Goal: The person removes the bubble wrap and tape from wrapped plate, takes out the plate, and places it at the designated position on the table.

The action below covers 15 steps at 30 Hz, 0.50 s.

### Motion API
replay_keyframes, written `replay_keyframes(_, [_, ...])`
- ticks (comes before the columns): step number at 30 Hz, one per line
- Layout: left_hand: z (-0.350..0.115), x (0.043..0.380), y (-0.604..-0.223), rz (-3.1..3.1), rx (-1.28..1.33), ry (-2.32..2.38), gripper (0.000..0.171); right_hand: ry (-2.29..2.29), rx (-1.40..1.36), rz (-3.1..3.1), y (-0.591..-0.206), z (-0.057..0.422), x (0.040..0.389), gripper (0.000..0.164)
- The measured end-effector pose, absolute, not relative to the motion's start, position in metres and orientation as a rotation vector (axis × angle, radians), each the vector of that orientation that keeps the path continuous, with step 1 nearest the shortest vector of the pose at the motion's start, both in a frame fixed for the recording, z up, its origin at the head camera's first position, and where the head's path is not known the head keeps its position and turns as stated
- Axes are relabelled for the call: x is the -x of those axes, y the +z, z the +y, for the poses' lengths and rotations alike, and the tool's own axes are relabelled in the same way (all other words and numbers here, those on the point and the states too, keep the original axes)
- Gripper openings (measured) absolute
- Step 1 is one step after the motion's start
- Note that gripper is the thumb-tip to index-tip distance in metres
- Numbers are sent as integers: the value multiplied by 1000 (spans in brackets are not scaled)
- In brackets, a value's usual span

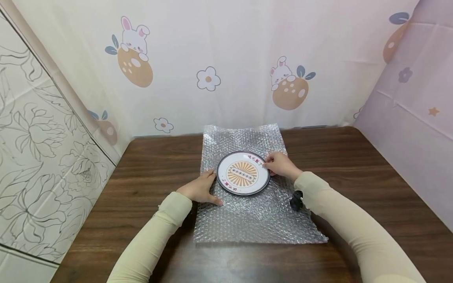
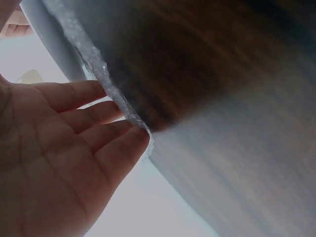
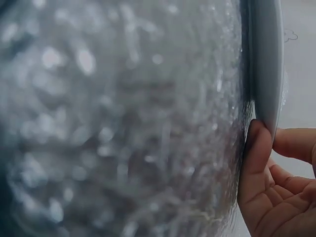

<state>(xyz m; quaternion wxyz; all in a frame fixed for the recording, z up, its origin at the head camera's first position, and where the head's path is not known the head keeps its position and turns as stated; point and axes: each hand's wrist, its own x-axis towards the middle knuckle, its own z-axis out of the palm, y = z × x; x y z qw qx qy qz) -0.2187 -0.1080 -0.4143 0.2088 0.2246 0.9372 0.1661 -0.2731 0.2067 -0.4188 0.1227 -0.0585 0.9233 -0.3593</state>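
Observation:
A round white plate (image 1: pixel 242 173) with a dark rim, red lettering and an orange ray pattern lies face up on a sheet of bubble wrap (image 1: pixel 247 224). My right hand (image 1: pixel 282 164) pinches the plate's right rim between thumb and fingers. In the right wrist view, a finger of that hand (image 3: pixel 276 190) reaches under the plate's edge (image 3: pixel 269 64), just over the wrap. At the plate's left side, my left hand (image 1: pixel 201 189) rests on the wrap with thumb spread and fingertips by the rim. The left wrist view shows its fingers (image 2: pixel 79 116) extended along the wrap's edge (image 2: pixel 111 81).
The bubble wrap lies on a dark brown wooden table (image 1: pixel 148 177), reaching toward its back edge. A curtain (image 1: pixel 240 47) with rabbit and flower prints hangs behind. A flower-patterned panel (image 1: pixel 39 149) stands at the left. A small black device (image 1: pixel 296 200) sits by the right cuff.

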Motion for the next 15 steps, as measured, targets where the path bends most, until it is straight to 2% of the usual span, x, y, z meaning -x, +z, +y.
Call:
replay_keyframes(7, [-109,220,-416,2607,-620,449,113,-1109,105,2615,-421,208,276,17])
replay_keyframes(15, [-109,218,-415,2610,-629,460,112,-1193,72,2529,-419,209,274,24])
